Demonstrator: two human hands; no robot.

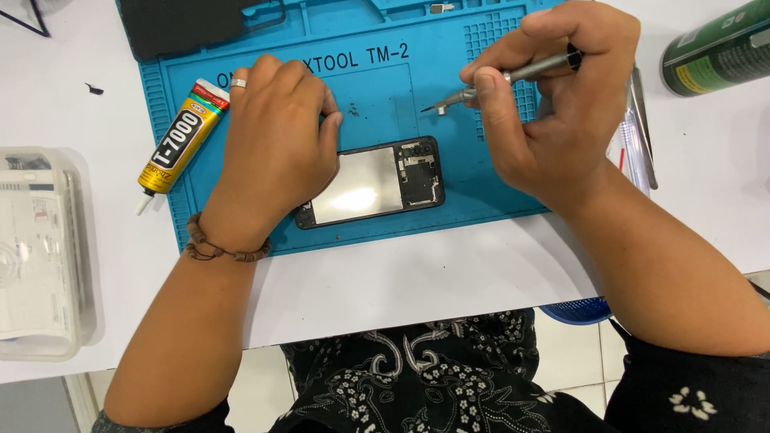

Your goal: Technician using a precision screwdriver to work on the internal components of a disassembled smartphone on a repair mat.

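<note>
Left hand (277, 140) flat on opened phone (370, 183); right hand (553, 112) clenched around slim screwdriver (513, 78) above blue mat (481, 192)

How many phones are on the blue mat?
1. The opened phone lies near the front edge of the blue mat, partly under the left hand. The right hand holds a screwdriver above the mat. Hands may hide small parts.

A yellow glue tube (180, 138) with a black label lies at the blue mat's (385, 88) left edge. A green can (716, 52) lies at top right, and a clear plastic box (42, 252) with white papers sits far left.
</note>
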